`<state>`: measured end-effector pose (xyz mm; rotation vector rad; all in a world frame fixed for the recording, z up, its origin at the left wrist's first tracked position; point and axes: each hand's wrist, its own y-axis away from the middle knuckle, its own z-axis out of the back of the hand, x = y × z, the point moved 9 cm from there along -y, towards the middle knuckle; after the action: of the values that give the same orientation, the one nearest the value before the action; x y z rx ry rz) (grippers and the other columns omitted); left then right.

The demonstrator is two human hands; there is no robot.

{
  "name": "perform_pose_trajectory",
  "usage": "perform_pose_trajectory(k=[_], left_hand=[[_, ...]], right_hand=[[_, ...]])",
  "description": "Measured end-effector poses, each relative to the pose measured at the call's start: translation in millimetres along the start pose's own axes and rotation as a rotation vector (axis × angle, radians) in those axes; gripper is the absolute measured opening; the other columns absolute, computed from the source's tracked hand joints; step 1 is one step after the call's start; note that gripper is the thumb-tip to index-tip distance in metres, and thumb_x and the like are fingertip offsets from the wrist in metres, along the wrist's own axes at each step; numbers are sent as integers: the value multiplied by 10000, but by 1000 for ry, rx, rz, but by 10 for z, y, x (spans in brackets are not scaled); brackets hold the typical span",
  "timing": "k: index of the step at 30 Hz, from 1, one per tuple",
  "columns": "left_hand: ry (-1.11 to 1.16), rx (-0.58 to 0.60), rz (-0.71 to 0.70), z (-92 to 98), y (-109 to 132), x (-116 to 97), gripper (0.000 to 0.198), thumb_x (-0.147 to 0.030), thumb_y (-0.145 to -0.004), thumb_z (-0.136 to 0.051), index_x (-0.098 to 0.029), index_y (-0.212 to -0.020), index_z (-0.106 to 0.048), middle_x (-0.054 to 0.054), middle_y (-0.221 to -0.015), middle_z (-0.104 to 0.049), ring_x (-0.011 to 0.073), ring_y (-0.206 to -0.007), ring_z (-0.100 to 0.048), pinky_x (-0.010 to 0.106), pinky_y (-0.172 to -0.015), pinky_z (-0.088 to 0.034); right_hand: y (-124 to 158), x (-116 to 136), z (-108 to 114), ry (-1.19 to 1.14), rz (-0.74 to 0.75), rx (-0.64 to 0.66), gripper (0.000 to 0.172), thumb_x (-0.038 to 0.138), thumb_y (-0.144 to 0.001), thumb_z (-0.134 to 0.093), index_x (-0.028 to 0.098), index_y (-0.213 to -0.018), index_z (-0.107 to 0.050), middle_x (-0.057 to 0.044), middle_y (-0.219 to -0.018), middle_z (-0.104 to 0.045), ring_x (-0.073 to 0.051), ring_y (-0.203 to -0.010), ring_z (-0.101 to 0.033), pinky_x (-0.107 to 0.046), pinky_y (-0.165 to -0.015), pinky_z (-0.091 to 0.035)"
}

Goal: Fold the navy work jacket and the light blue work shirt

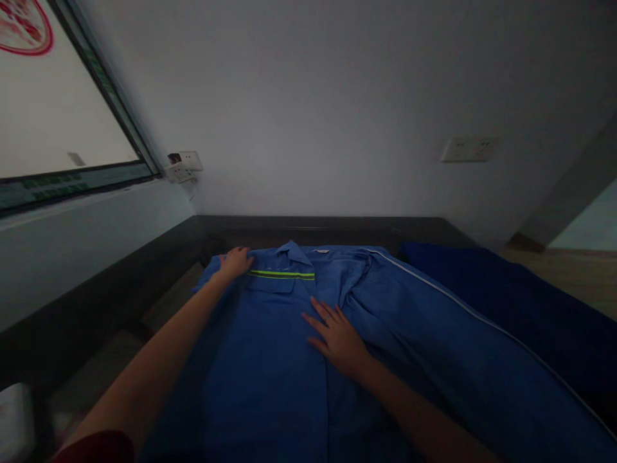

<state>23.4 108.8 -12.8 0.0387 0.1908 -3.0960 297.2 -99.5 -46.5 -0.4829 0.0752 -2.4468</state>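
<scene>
A blue work shirt point(270, 360) with a green-yellow reflective stripe point(282, 274) lies spread out in front of me, collar point(294, 251) toward the wall. My left hand point(236, 262) reaches far forward and rests on the shirt's left shoulder, its fingers bent over the cloth. My right hand point(337, 337) lies flat on the shirt's middle with fingers stretched out. A long blue sleeve with thin white piping point(434, 286) runs off to the lower right.
A darker blue cloth point(506, 289) lies to the right of the shirt. A dark ledge point(313, 225) runs along the white wall. Wall sockets point(183, 166) sit at the left corner and another socket plate point(467, 149) at the right. A window point(58, 116) is at the left.
</scene>
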Motion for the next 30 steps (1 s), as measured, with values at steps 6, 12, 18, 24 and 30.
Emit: perform_pose_trajectory(k=[6, 12, 18, 24, 30], left_hand=[[55, -40, -260, 79, -574, -1317, 333, -339, -948, -429, -235, -1249, -525, 63, -1300, -530, 203, -1162, -519, 373, -983, -429], [-25, 39, -286, -275, -754, -1832, 329, -328, -903, -557, -155, -1183, -546, 94, -1184, -570, 216, -1004, -591, 426, -841, -513], [-51, -47, -272, -436, -818, -1803, 327, -349, -908, -544, -151, -1169, -554, 92, -1184, -574, 224, -1034, -578, 449, -883, -484], [-25, -145, -249, -439, -853, -1785, 292, -318, -961, -372, -159, -1095, -577, 151, -1185, -575, 281, -1169, -499, 448, -976, -346], [33, -193, -206, -276, -763, -1813, 291, -298, -950, -349, -173, -1079, -577, 159, -1175, -571, 307, -1160, -480, 498, -987, -286]], right_hand=[[17, 5, 21, -44, -2, 13, 533, 501, -931, -407, 296, -1421, -373, -77, -1533, -252, -276, -1387, -265, -537, -1123, -198], [27, -15, 29, -78, 7, -17, 540, 538, -922, -391, 310, -1412, -380, -56, -1539, -241, -279, -1384, -271, -550, -1118, -208], [6, -45, 27, -98, -7, -42, 545, 531, -913, -418, 317, -1412, -376, -53, -1545, -223, -285, -1374, -293, -548, -1113, -226], [2, -45, 100, -129, -14, -68, 500, 522, -941, -347, 318, -1394, -405, -47, -1529, -277, -246, -1353, -335, -525, -1111, -248], [3, -43, 66, -81, -9, -76, 464, 499, -935, -397, 266, -1320, -511, -76, -1491, -356, -254, -1338, -361, -520, -1113, -251]])
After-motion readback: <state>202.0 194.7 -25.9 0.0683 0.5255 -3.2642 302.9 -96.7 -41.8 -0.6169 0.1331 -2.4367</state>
